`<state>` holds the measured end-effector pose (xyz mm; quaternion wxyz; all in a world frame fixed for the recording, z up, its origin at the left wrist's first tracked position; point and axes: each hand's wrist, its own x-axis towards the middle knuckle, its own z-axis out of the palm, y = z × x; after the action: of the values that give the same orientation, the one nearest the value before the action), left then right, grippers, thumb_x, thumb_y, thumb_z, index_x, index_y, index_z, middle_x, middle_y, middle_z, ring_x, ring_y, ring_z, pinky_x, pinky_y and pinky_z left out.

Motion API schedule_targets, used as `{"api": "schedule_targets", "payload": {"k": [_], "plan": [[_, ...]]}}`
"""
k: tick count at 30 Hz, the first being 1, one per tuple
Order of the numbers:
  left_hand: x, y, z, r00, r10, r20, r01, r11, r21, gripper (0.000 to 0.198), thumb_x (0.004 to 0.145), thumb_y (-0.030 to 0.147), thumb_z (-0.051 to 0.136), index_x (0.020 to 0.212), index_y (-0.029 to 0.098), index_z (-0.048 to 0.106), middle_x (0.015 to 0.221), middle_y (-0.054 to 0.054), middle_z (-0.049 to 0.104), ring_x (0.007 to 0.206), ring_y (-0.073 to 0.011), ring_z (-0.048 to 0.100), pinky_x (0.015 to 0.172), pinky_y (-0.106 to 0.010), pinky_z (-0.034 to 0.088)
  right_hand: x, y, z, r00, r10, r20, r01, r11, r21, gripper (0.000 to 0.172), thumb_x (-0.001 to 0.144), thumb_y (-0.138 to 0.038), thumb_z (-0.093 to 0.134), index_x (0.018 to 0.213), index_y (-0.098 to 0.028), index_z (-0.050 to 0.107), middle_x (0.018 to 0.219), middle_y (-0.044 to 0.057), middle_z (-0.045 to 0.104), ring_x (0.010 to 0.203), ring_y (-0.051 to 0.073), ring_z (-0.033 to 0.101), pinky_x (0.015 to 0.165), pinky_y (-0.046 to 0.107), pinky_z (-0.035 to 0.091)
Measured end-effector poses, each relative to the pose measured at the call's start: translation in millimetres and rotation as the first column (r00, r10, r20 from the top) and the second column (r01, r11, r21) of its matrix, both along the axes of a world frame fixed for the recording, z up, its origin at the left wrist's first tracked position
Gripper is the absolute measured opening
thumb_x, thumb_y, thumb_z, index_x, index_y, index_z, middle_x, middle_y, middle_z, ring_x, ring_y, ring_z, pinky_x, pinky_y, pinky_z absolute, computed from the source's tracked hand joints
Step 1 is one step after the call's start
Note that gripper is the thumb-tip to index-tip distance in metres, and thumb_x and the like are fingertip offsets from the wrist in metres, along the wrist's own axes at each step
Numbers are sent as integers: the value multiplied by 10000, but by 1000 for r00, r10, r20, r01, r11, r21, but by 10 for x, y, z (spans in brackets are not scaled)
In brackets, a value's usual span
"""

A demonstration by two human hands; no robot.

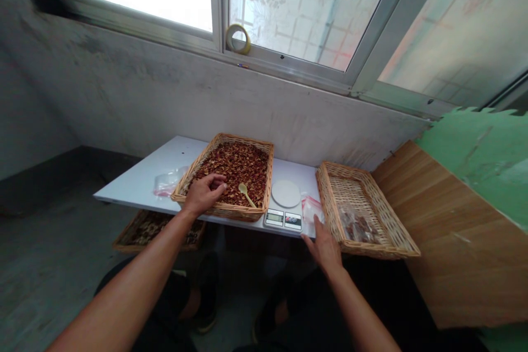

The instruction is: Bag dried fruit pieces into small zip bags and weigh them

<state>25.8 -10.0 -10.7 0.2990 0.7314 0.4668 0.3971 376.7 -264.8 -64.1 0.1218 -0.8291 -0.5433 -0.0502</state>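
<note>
My left hand (203, 193) hovers over the near left corner of a wicker basket (269, 176) of dried reddish-brown pieces (237, 164). Its fingers are loosely bent, the thumb apart, and nothing shows between them. A pale spoon (246, 194) lies on the pieces, right of that hand. My right hand (325, 245) is at the table's front edge, fingers apart, with a fingertip at the clear zip bags (312, 210). Whether it touches the bags I cannot tell. Between the basket and the bags stands a kitchen scale (285, 194) with a round white plate.
On the right, a second wicker basket (377, 184) holds several filled bags (359, 226). More clear bags (165, 182) lie left on the white table (140, 176). Another basket (124, 237) sits below the table. A tape roll (247, 44) stands on the window ledge; a wooden board (457, 242) is at right.
</note>
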Motion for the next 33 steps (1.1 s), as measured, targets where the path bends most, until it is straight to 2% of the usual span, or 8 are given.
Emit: {"api": "schedule_targets", "payload": {"k": [7, 11, 17, 20, 25, 28, 33], "plan": [[5, -25, 24, 998, 34, -44, -32, 999, 32, 371, 811, 482, 653, 1056, 213, 725, 901, -38, 773, 830, -221, 722, 767, -314, 550, 41, -141, -301, 997, -46, 64, 47, 999, -8, 491, 972, -330, 574, 1449, -225, 526, 1140, 115, 693, 881, 239, 699, 728, 308, 506], [8, -23, 7, 996, 42, -75, -38, 998, 45, 365, 814, 489, 642, 1053, 225, 723, 896, -32, 773, 822, -223, 722, 758, -313, 549, 59, -135, -367, 997, -28, 69, 24, 998, 50, 445, 947, -294, 622, 1383, -211, 590, 1125, 115, 661, 904, 226, 678, 745, 293, 508], [18, -31, 4, 993, 66, -102, -60, 996, 66, 359, 817, 496, 626, 1046, 238, 726, 888, -21, 773, 816, -218, 718, 746, -299, 541, 104, -138, -421, 999, -25, 38, 21, 993, 112, 266, 955, -251, 606, 1194, -226, 719, 1066, 81, 660, 859, 179, 661, 733, 256, 489], [23, -45, 22, 990, 76, -116, -68, 995, 75, 359, 814, 499, 620, 1041, 244, 728, 883, -17, 777, 810, -221, 719, 743, -299, 540, 131, -171, -415, 999, 4, -34, 1, 990, 139, 247, 983, -282, 553, 1116, -237, 756, 1026, 65, 674, 814, 160, 660, 739, 248, 488], [31, -66, 51, 988, 82, -133, -72, 994, 83, 353, 814, 491, 609, 1037, 247, 733, 869, -14, 780, 801, -223, 720, 750, -302, 548, 162, -194, -407, 988, 33, -150, 2, 974, 227, 343, 1011, -326, 453, 1039, -200, 770, 1002, 91, 697, 853, 191, 669, 820, 284, 499], [35, -64, 42, 987, 90, -132, -80, 994, 81, 352, 812, 495, 609, 1031, 249, 734, 871, -13, 782, 799, -221, 721, 749, -294, 548, 160, -151, -420, 981, 5, -194, 58, 945, 322, 354, 995, -328, 437, 1034, -167, 750, 1015, 120, 716, 918, 226, 672, 878, 323, 492], [30, -52, 10, 986, 93, -137, -81, 992, 93, 343, 819, 487, 611, 1036, 252, 736, 877, -11, 778, 805, -218, 717, 731, -286, 532, 116, -45, -446, 922, -157, -355, 292, 883, 368, 327, 948, -349, 463, 985, -157, 725, 957, 126, 747, 875, 258, 683, 822, 350, 500]]}}
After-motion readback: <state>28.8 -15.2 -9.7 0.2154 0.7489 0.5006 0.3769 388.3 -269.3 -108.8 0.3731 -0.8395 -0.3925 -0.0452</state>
